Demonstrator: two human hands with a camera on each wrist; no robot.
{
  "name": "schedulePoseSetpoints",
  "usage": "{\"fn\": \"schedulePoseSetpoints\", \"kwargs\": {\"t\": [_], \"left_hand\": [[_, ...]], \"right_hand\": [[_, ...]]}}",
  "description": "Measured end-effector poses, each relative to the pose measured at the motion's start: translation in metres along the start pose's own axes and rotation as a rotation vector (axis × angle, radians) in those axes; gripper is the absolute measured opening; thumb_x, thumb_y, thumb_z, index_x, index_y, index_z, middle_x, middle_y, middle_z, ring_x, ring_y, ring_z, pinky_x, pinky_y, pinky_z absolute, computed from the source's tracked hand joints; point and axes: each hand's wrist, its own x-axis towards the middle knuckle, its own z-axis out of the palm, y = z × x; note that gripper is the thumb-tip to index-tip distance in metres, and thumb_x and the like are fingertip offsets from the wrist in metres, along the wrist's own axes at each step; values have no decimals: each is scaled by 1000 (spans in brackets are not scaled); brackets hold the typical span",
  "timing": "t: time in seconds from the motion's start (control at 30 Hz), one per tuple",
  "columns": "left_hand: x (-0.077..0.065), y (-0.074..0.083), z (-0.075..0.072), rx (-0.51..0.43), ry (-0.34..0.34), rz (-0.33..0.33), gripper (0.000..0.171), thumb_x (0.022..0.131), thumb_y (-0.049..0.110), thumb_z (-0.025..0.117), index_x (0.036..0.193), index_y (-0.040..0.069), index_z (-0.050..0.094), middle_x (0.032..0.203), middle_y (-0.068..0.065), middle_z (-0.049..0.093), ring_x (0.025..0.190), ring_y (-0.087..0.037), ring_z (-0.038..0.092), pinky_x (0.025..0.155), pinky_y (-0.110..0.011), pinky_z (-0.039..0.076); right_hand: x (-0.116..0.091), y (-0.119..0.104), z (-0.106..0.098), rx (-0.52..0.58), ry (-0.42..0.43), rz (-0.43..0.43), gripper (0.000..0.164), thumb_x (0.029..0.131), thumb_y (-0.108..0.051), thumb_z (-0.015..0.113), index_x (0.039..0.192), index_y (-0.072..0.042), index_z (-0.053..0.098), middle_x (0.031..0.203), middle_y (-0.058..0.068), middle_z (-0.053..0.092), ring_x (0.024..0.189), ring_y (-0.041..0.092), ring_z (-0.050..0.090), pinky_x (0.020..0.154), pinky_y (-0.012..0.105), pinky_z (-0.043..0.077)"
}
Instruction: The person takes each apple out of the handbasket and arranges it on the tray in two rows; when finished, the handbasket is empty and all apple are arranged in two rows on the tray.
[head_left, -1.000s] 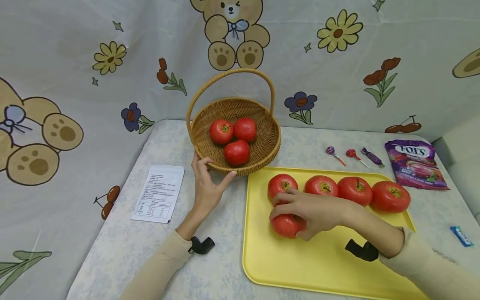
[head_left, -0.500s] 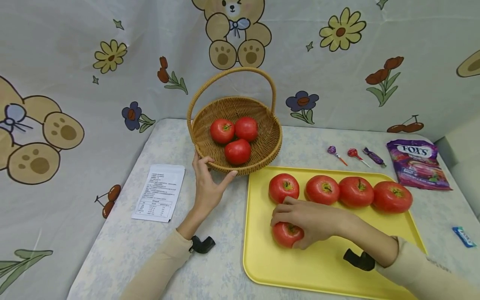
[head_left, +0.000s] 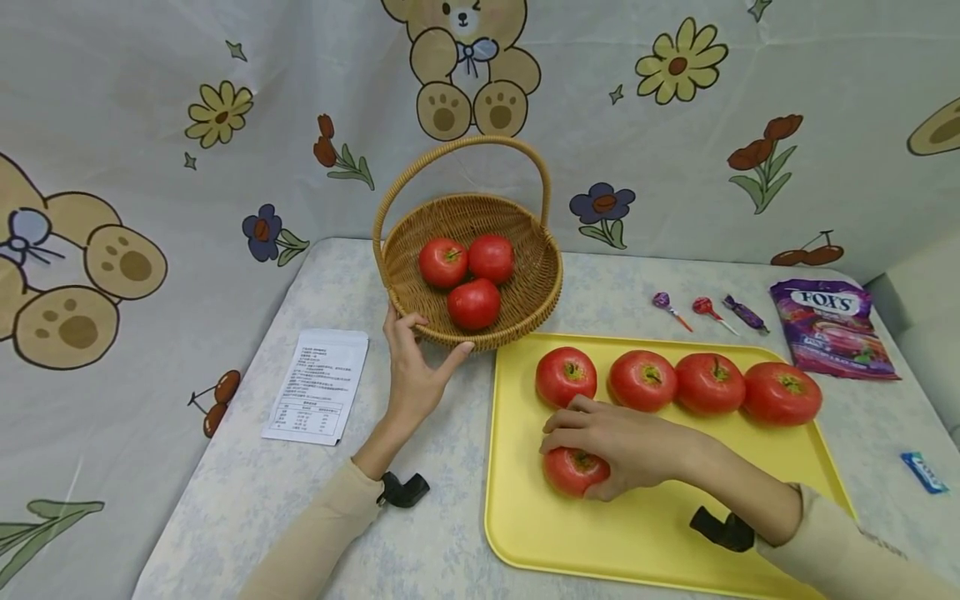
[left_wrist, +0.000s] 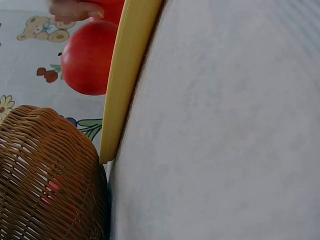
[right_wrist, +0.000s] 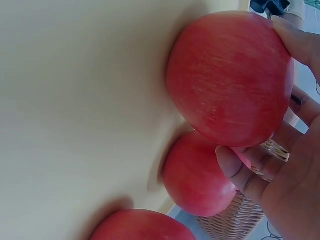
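My left hand (head_left: 412, 383) holds the front left rim of a tilted wicker basket (head_left: 534, 271), fingers at its side and thumb along the front. Inside lie three red apples (head_left: 475, 305). On the yellow tray (head_left: 600, 542), my right hand (head_left: 630, 442) grips another apple (head_left: 573, 473), with the thumb at the near side and the fingers over the far side. The right wrist view shows this apple (right_wrist: 230, 80) large between thumb and fingertips. Several more apples (head_left: 642, 381) line the tray's back. The left wrist view catches the basket's woven outside (left_wrist: 55, 170); my left fingers are outside that frame.
A white printed packet (head_left: 318, 387) lies left of the basket. Behind the tray are two lollipops (head_left: 705, 308), a purple wrapped candy (head_left: 745, 314) and a purple FOX'S bag (head_left: 832, 327). A small blue packet (head_left: 924, 472) sits at far right. A patterned cloth (head_left: 480, 92) hangs behind.
My right hand and the apple in it have shifted slightly toward the tray's front, away from the back left apple. My left hand and the basket have stayed in place.
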Motion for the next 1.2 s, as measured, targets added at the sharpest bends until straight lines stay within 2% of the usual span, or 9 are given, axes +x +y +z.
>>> {"fn": "schedulePoseSetpoints", "kwargs": {"t": [0.37, 0.53, 0.7, 0.87, 1.03, 1.2], "left_hand": [[-1, 0, 0, -2, 2, 3, 65, 81, 42, 78, 115, 8, 35, 160, -20, 5, 150, -32, 11, 112, -55, 28], [-2, -2, 1, -9, -4, -12, 64, 82, 42, 78, 116, 10, 35, 162, -16, 2, 149, -35, 14, 106, -57, 36], [-2, -3, 1, -16, -5, -25, 64, 82, 44, 77, 116, 10, 35, 162, -14, 0, 148, -36, 15, 100, -57, 40], [-1, -4, 2, -14, -1, -22, 64, 82, 44, 78, 116, 10, 35, 162, -14, 2, 147, -38, 20, 99, -57, 41], [-2, -4, 1, -13, -2, -22, 64, 82, 44, 78, 116, 10, 35, 162, -14, 2, 146, -40, 21, 98, -56, 42], [-2, -4, 1, -7, -12, -26, 64, 82, 45, 77, 116, 11, 34, 162, -13, 0, 148, -36, 16, 102, -57, 40]], "right_hand": [[-2, -2, 2, -15, 23, 13, 58, 77, -39, 81, 129, -27, 58, 137, 2, 52, 123, 22, 47, 96, 44, 49], [2, -5, -5, -14, 83, -14, 57, 77, -43, 81, 128, -29, 60, 138, -1, 52, 125, 19, 47, 98, 43, 49], [11, -6, -19, 15, 171, -38, 51, 79, -43, 78, 125, -31, 59, 138, -7, 51, 127, 15, 47, 98, 38, 49], [26, 1, -41, 42, 269, -82, 47, 85, -40, 75, 128, -30, 57, 139, -5, 51, 128, 16, 47, 100, 40, 48], [48, 10, -66, 100, 371, -146, 44, 88, -32, 74, 128, -25, 59, 136, -4, 52, 127, 13, 47, 102, 39, 45], [72, 19, -85, 107, 423, -179, 45, 88, -29, 75, 129, -18, 60, 135, 0, 53, 126, 16, 46, 104, 41, 43]]}}
